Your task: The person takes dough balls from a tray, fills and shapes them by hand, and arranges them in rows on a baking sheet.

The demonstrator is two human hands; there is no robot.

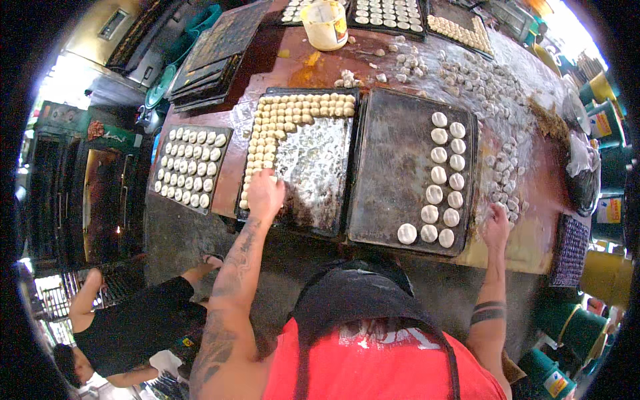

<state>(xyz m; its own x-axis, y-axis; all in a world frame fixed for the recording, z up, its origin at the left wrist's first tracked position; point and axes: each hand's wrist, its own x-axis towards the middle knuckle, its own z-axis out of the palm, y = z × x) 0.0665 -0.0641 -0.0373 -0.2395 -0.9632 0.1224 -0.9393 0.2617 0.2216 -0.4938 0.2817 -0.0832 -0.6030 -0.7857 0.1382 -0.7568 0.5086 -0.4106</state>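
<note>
Closest in, the left hand (265,195) is down on the left tray (313,167), fingers curled over the column of small tan dough balls (267,133) that runs along the tray's near-left edge. Can't tell if it's actually pinching one or just pressing on it, since the back of the hand covers the fingers. The right hand (497,223) is off past the right tray (400,167), on the floury table (533,240), closed up loosely around what looks like one of the loose dough pieces (503,167), though the grip itself is hidden.

Stuff I'd worry about: those tan balls are packed touching each other, so a sideways nudge from that left hand would probably shove the whole line out of place or squash a neighbour. The bare middle of that tray looks greasy and floury, so a ball set down carelessly could slide.

On the right tray the flat white rounds (443,177) sit in two columns close to the far-right rim; reaching over them could dent one.

Farther back, the cream bucket (325,25) sits close to more filled trays (390,13), and a long reach could bump it. A person (127,327) crouches down left, well clear.
</note>
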